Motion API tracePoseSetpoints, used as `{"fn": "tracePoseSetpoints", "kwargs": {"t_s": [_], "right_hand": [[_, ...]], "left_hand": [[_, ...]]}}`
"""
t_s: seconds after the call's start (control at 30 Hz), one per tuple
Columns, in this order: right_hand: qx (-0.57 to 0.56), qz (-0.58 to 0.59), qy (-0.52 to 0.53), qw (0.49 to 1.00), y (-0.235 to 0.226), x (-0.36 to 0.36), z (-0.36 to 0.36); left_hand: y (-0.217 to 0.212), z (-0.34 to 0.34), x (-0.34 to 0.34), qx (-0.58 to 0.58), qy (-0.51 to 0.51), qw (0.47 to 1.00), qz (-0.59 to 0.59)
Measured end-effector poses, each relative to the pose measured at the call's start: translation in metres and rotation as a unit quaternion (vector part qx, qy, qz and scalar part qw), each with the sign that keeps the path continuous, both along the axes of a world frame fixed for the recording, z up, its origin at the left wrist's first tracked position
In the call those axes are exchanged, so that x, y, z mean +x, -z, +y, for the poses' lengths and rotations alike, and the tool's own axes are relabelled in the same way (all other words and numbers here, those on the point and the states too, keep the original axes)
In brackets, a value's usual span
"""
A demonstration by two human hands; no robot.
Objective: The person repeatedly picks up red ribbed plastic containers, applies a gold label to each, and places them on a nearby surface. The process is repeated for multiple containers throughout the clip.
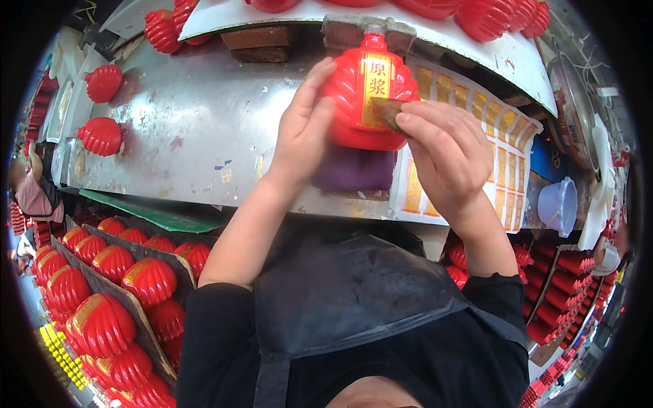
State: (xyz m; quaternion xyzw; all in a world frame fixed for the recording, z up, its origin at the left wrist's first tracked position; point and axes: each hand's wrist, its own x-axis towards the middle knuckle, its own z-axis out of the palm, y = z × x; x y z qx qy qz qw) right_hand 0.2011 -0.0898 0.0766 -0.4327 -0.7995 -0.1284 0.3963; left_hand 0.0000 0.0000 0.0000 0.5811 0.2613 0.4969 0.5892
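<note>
A red ribbed bottle (354, 88) with a gold label stands upright on a purple cloth (354, 170) on the metal worktable (197, 129). My left hand (304, 129) steadies the bottle's left side, fingers spread against it. My right hand (445, 153) pinches a small brown tool (385, 110) and presses it onto the gold label on the bottle's front. A white sheet of gold labels (476, 136) lies just to the right of the bottle, partly under my right hand.
Two red bottles (102, 109) lie on the table's left side. Several more fill cardboard trays (115, 285) at lower left and the shelf (435, 27) behind. A pale plastic cup (558, 204) and stacked red caps (564, 285) sit to the right.
</note>
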Motion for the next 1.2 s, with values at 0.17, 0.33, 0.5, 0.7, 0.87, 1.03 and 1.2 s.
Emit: {"fn": "tracePoseSetpoints", "kwargs": {"t_s": [0.17,0.33,0.5,0.7,0.87,1.03,1.2], "right_hand": [[-0.072,-0.042,-0.091,0.992,0.008,-0.014,-0.024],[-0.048,0.069,-0.030,0.996,-0.002,-0.014,-0.006],[-0.097,0.071,0.031,0.992,-0.006,-0.016,0.029],[-0.080,0.088,0.080,0.990,-0.022,0.021,0.094],[-0.123,0.094,0.007,0.988,-0.045,0.018,0.065],[-0.092,0.010,0.046,0.995,-0.054,0.005,0.055],[-0.080,0.026,0.010,0.996,-0.060,0.011,0.046]], "left_hand": [[-0.007,-0.005,-0.004,-0.016,-0.003,1.000,0.006],[-0.015,0.002,0.001,-0.061,0.017,0.998,-0.010],[-0.029,0.039,0.010,-0.118,0.063,0.991,-0.003],[-0.041,0.068,0.028,-0.202,0.123,0.971,0.029],[-0.047,0.049,0.018,-0.155,0.125,0.980,-0.012],[-0.053,0.031,0.011,-0.121,0.125,0.985,-0.016],[-0.060,0.016,0.008,-0.102,0.121,0.987,-0.038]]}}
